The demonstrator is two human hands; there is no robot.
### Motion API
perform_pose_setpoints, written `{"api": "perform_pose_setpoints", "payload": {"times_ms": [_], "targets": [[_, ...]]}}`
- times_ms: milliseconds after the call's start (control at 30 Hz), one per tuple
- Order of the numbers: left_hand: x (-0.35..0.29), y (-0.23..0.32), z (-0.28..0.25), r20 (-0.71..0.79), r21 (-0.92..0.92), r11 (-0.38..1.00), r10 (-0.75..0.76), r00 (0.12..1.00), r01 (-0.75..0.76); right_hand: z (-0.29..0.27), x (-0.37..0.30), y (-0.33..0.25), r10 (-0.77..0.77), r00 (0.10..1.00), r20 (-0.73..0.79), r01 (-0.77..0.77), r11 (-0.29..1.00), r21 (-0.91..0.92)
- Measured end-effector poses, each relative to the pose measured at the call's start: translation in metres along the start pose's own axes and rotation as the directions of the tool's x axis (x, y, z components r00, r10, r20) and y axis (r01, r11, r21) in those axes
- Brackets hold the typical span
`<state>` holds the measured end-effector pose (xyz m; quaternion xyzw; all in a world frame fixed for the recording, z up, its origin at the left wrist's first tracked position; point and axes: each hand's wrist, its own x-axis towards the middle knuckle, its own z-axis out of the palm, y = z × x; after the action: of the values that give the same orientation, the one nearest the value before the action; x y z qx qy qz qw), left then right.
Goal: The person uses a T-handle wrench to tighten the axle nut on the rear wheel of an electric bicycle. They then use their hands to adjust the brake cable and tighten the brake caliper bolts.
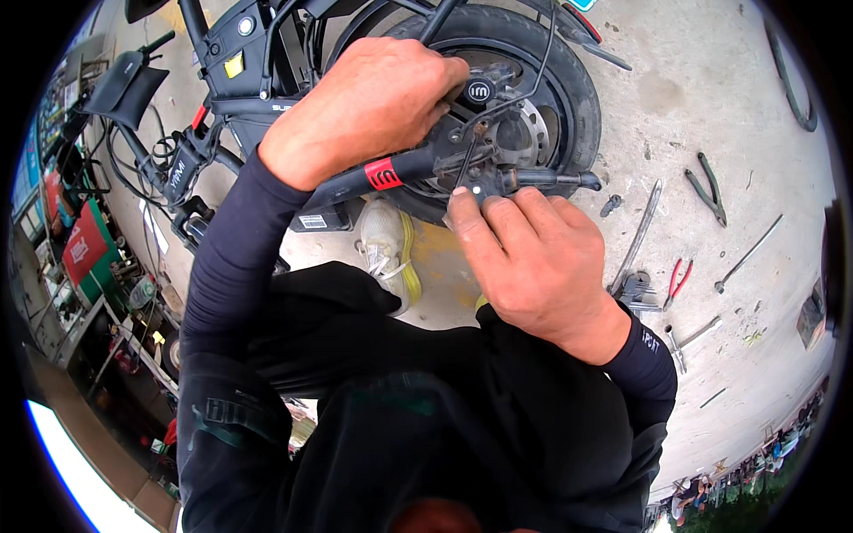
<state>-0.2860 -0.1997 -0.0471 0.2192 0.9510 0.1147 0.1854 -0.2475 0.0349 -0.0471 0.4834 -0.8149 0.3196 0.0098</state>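
Note:
An electric bike with a black frame point(351, 184) lies on its side, its rear wheel's black tyre point(582, 111) in front of me. My left hand point(378, 107) is closed, its fingertips at the frame beside the round black cap point(478, 91); what they grip, if anything, is hidden. My right hand point(538, 258) is closed below the hub, thumb and forefinger pinching the lower end of a thin dark rod-like tool point(466, 164). The rod's upper end meets the brake parts near a rusty bolt point(480, 130). Behind them shows the brake disc point(536, 133).
On the concrete at right lie dark-handled pliers point(708, 191), red-handled pliers point(678, 282), a long flat metal bar point(638, 235), a thin rod with a socket end point(748, 253) and a T-shaped tool point(677, 346). My shoe point(385, 244) is beside the frame. Cluttered shelves point(98, 302) stand far left.

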Motion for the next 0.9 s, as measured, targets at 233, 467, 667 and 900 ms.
{"api": "perform_pose_setpoints", "payload": {"times_ms": [233, 467, 667, 900], "targets": [[-0.002, 0.0, 0.031, -0.057, -0.13, 0.986, 0.098, 0.994, -0.104, 0.009, -0.002, -0.007, 0.038, 0.998, -0.046, -0.039, 0.999, -0.02], [0.003, -0.013, 0.015, -0.052, -0.007, 0.966, 0.256, 0.965, -0.257, 0.013, -0.002, -0.007, 0.073, 0.996, -0.054, -0.076, 0.995, -0.059], [0.02, -0.025, 0.036, -0.068, 0.047, 0.936, 0.352, 0.934, -0.349, 0.034, 0.009, -0.015, 0.05, 0.998, -0.04, -0.061, 0.945, -0.322], [0.03, -0.028, 0.043, -0.086, 0.068, 0.935, 0.354, 0.931, -0.349, 0.025, 0.011, -0.021, 0.102, 0.993, 0.065, -0.062, 0.892, -0.447]]}}
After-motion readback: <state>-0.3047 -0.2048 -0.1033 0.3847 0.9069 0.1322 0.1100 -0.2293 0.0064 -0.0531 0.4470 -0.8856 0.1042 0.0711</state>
